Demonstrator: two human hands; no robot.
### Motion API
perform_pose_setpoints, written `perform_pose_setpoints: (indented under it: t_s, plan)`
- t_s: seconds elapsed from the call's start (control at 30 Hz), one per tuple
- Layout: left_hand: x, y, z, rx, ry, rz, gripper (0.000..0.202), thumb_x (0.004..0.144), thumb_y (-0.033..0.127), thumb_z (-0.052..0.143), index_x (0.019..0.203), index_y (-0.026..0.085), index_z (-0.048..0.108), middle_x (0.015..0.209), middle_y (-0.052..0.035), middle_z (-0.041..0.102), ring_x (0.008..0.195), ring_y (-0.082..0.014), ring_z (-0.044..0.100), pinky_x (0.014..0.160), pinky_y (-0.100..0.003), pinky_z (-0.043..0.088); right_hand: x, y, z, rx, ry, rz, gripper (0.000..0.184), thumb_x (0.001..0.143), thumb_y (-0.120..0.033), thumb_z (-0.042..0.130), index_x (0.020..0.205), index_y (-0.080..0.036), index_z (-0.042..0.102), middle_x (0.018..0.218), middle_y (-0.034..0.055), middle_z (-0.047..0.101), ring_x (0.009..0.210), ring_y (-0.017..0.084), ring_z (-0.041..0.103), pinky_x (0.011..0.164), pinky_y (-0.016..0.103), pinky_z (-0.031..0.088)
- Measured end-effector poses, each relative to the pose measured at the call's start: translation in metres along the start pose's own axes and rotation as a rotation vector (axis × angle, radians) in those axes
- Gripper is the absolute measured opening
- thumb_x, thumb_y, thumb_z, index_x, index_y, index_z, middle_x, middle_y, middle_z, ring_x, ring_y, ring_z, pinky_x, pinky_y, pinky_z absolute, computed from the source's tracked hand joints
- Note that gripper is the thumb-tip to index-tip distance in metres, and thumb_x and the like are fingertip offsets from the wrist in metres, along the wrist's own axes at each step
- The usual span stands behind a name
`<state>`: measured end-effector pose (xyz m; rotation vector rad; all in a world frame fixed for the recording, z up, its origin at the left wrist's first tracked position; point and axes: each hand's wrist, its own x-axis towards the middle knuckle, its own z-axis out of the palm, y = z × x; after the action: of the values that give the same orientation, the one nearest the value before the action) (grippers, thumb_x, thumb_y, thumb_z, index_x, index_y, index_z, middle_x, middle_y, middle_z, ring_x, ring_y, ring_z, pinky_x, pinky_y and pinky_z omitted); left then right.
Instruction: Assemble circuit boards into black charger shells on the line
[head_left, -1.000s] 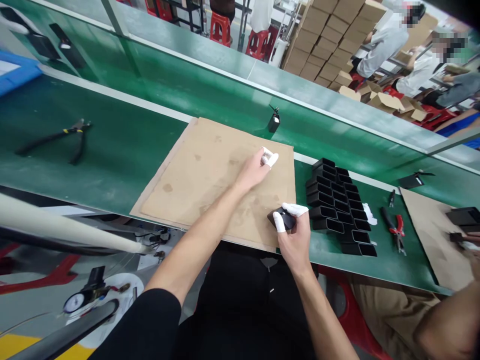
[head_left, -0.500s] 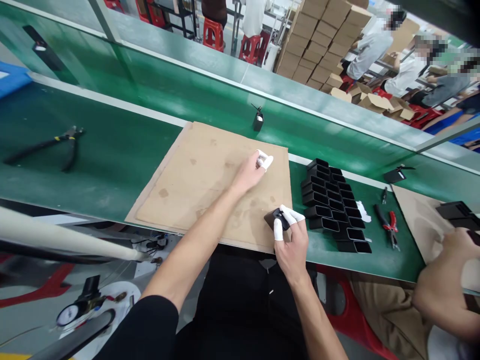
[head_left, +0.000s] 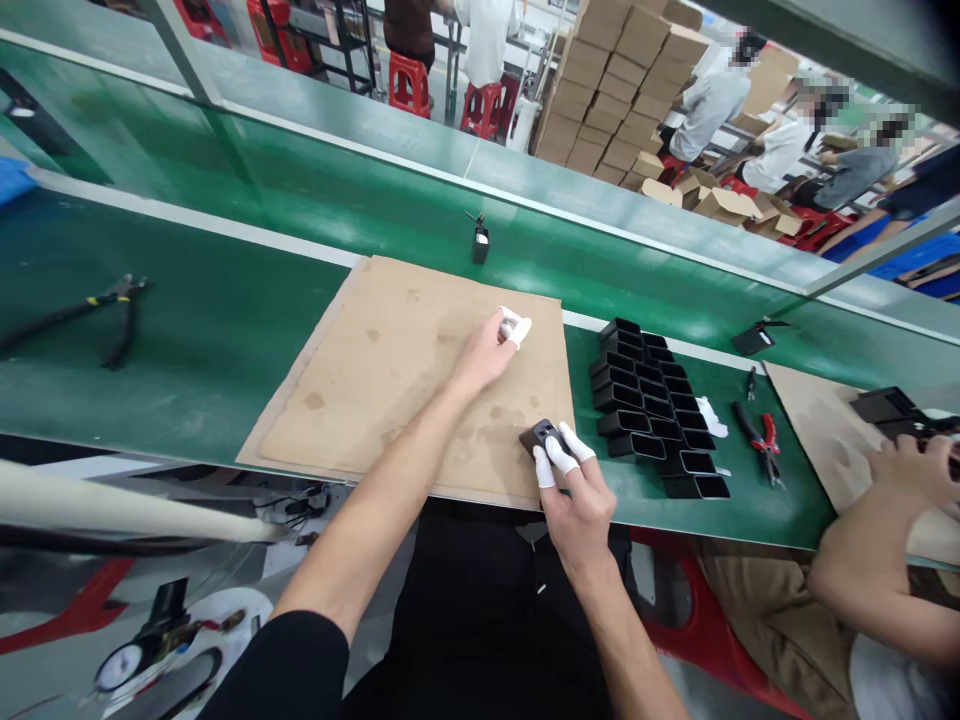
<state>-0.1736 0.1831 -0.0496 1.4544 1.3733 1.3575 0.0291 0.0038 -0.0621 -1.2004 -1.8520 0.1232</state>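
Note:
My left hand (head_left: 486,350) hovers over the cardboard sheet (head_left: 360,370), its fingers in white finger cots curled together in a pinch. Whatever may lie between those fingertips is too small to make out. Close to the sheet's near right corner, my right hand (head_left: 577,490) has its thumb and fingers, also in white cots, on a small black rectangular housing (head_left: 540,434). An opening shows in the end of the housing that faces up. Right of the sheet stand several black open-ended rectangular housings (head_left: 637,446), packed together in rows.
Black-handled pliers (head_left: 112,305) lie far left, red-and-black pliers (head_left: 766,450) to the right. A small black device (head_left: 481,243) is at the bench's back panel. At right, a co-worker's hands (head_left: 911,470) work above another cardboard sheet (head_left: 806,415).
The view has shifted a little. My right hand's fingers have moved on the black housing, and its dark upper face shows more. My left hand keeps its pinch above the cardboard.

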Motion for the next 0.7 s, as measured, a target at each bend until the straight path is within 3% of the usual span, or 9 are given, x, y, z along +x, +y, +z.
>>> perform_pose_setpoints:
  t_s: [0.1,0.23,0.3,0.37,0.5,0.7]
  plan:
    - [0.002,-0.002,0.000,0.036,-0.006,0.027,0.014,0.094,0.038,0.067,0.093,0.026,0.062,0.079,0.0007,0.068,0.074,-0.0189,0.068,0.072,-0.032,0.050,0.005,-0.001,-0.002,0.116,-0.003,0.124,0.023,0.097,-0.026,0.075,0.119,-0.030,0.080,0.134,0.0114,0.075,0.118,0.031,0.076,0.104,0.054,0.066]
    - [0.006,-0.007,0.000,0.074,0.009,0.031,0.012,0.094,0.037,0.065,0.092,0.026,0.062,0.076,0.0015,0.067,0.073,-0.0189,0.068,0.071,-0.032,0.050,0.022,-0.012,-0.010,0.595,0.189,0.613,0.021,0.094,-0.040,0.080,0.109,-0.024,0.077,0.115,0.0080,0.080,0.106,0.027,0.079,0.097,0.051,0.069]
    - [0.008,-0.009,0.001,0.086,0.007,0.025,0.008,0.092,0.033,0.065,0.092,0.026,0.062,0.076,0.0015,0.068,0.073,-0.0193,0.068,0.071,-0.032,0.050,0.030,-0.022,-0.021,0.858,0.242,0.834,0.026,0.097,-0.046,0.075,0.113,-0.026,0.075,0.118,0.0057,0.079,0.109,0.024,0.078,0.098,0.048,0.070]
    - [0.009,-0.011,0.001,0.085,0.004,0.021,0.005,0.091,0.030,0.065,0.092,0.026,0.062,0.077,0.0017,0.069,0.073,-0.0193,0.068,0.072,-0.032,0.050,0.037,-0.033,-0.033,1.044,0.229,0.968,0.026,0.101,-0.049,0.068,0.117,-0.029,0.075,0.125,0.0037,0.078,0.118,0.022,0.076,0.106,0.044,0.067]
    - [0.011,-0.014,0.001,0.075,0.007,0.026,0.004,0.090,0.027,0.065,0.093,0.027,0.063,0.081,0.0010,0.071,0.075,-0.0193,0.068,0.074,-0.032,0.052,0.041,-0.047,-0.048,1.196,0.216,1.089,0.022,0.103,-0.047,0.065,0.115,-0.033,0.077,0.129,-0.0001,0.078,0.125,0.018,0.074,0.117,0.039,0.060]
    - [0.012,-0.016,0.003,0.064,0.010,0.039,0.008,0.092,0.027,0.063,0.099,0.026,0.066,0.086,-0.0019,0.073,0.079,-0.0206,0.070,0.077,-0.034,0.054,0.043,-0.054,-0.052,1.209,0.161,1.079,0.022,0.101,-0.047,0.067,0.113,-0.033,0.079,0.128,0.0015,0.077,0.131,0.020,0.071,0.121,0.042,0.056]
